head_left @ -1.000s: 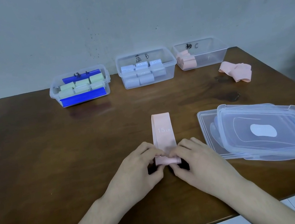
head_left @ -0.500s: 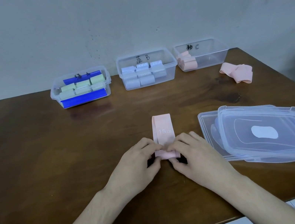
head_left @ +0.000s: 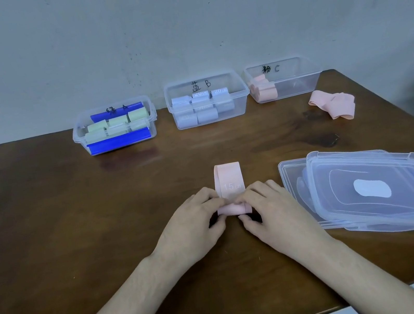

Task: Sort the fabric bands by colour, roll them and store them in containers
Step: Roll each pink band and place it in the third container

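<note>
Single head-worn, wide-angle view, facing forward and down.
The camera looks from the near edge of the worktop [head_left: 49,238] toward the wall [head_left: 178,24] at 12 o'clock; both forearms enter close at 6 o'clock.

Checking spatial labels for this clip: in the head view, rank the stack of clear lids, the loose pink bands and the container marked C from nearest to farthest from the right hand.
From the right hand:
1. Stack of clear lids, beside it to the right.
2. Loose pink bands, far right of the table.
3. Container marked C, at the back edge by the wall.
</note>
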Tool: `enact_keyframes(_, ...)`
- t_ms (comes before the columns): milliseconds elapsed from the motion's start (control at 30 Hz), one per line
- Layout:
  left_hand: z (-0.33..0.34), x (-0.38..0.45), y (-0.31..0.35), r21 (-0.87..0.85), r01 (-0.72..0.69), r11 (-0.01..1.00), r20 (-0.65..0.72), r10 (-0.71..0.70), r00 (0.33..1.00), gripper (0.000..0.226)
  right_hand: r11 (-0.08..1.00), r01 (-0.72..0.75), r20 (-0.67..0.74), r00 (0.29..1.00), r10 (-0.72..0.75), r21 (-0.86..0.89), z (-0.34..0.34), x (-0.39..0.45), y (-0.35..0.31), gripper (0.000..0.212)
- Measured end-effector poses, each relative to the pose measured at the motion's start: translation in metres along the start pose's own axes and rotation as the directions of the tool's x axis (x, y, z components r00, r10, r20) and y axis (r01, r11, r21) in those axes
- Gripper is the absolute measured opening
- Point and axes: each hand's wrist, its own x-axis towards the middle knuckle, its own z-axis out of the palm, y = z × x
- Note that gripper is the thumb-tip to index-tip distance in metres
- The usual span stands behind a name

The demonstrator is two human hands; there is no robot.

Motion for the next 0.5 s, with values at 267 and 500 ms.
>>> enact_keyframes(267,0.001,0.003,0.002,-0.063,0.003,0.998,-0.028,-0.005,1.0,0.022,0.996,-0.02,0.077,0.997,0.014,0.087,-0.005,0.006,0.001,0.019)
enact_keyframes(500,0.002,-0.027,0.01,-0.027,-0.049,0.998,0.02,0.049,0.999,0.022,0.991,0.012,0.157,0.987,-0.032,0.132,-0.014,-0.023,-0.004,0.018)
